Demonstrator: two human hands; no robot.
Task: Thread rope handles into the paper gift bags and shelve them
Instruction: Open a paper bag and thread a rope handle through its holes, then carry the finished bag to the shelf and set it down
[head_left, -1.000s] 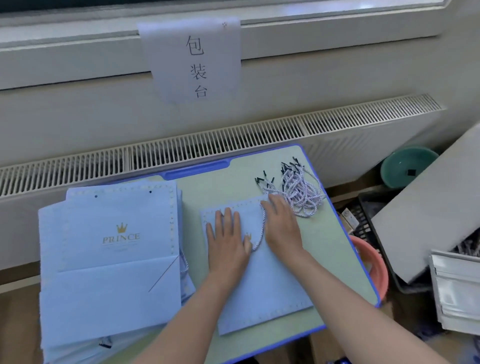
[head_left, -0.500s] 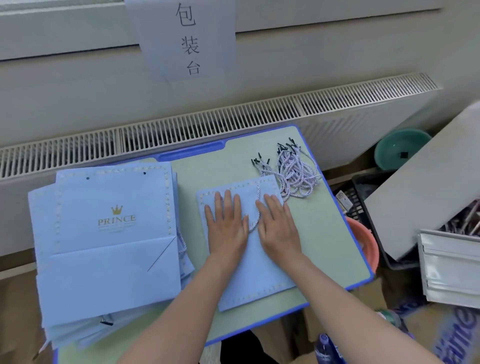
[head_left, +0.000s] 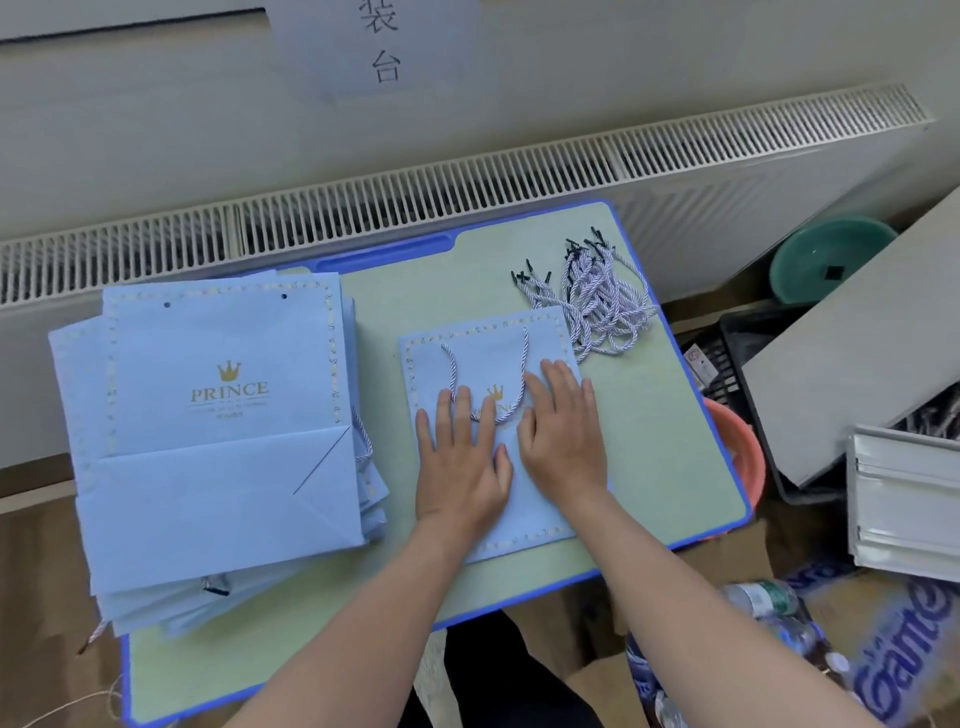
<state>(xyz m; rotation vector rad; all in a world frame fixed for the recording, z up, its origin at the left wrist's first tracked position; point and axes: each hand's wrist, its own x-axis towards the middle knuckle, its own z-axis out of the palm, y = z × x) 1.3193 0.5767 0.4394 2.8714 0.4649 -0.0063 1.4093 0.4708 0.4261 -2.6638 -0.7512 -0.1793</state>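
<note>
A small light-blue paper gift bag (head_left: 483, 348) lies flat in the middle of the green table (head_left: 649, 441). A white twisted rope handle (head_left: 523, 358) loops down over its front. My left hand (head_left: 460, 462) and my right hand (head_left: 563, 436) both press flat on the bag, side by side, fingers straight and pointing away from me. A pile of loose rope handles (head_left: 597, 306) with black tips sits just beyond the bag's far right corner. A stack of larger flat blue bags (head_left: 218, 415) printed PRINCE lies at the left.
A radiator (head_left: 467, 192) runs along the wall behind the table. To the right of the table stand an orange basin (head_left: 743, 457), a black crate (head_left: 737, 353), a green bowl (head_left: 826, 265), grey boards and metal trays. Bottles and a cardboard box sit at the lower right.
Both hands have slid toward me down the small bag, uncovering the rope handle and the gold crown print. The view has tilted downward.
</note>
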